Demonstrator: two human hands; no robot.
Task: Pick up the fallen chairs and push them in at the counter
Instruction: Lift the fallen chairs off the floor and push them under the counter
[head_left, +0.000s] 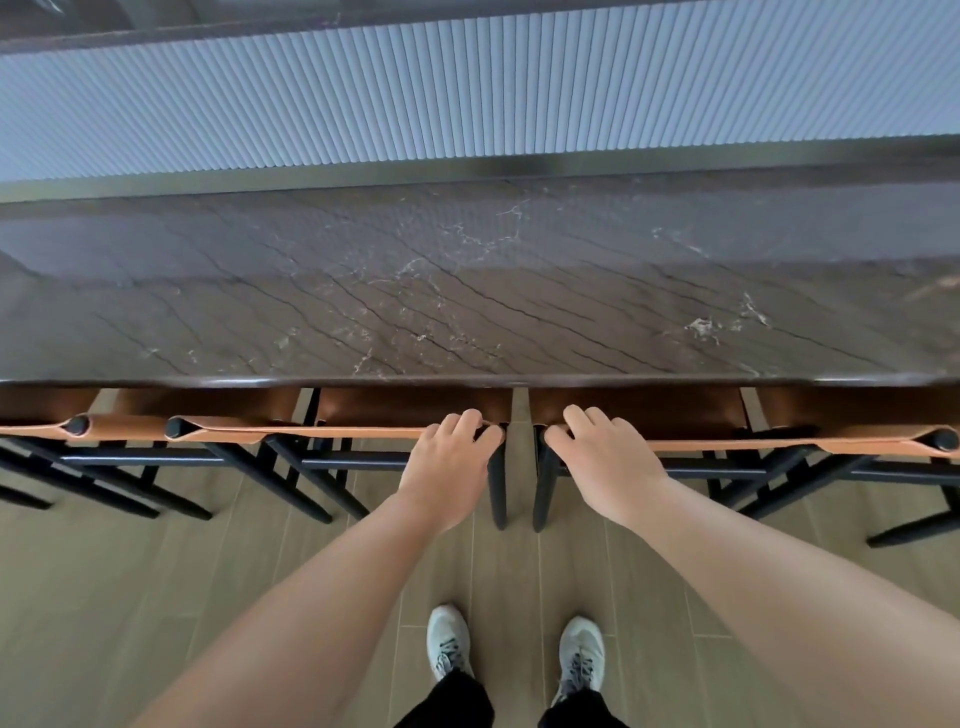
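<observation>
You get soft, even daylight with no hard shadows; a pale sheen lies across the dark stone counter (467, 291). The wide lens bows its straight edges toward the corners, and the far top strip goes slightly soft

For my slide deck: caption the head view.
Left hand and right hand grip adjacent chair backs at the marble counter.

a dark brown counter (467, 291) veined in white is being shown, tan leather on black-framed chairs (363, 431), a pale ribbed panel (467, 93), beige floor tiles (156, 597), and grey shoes (448, 642).
</observation>
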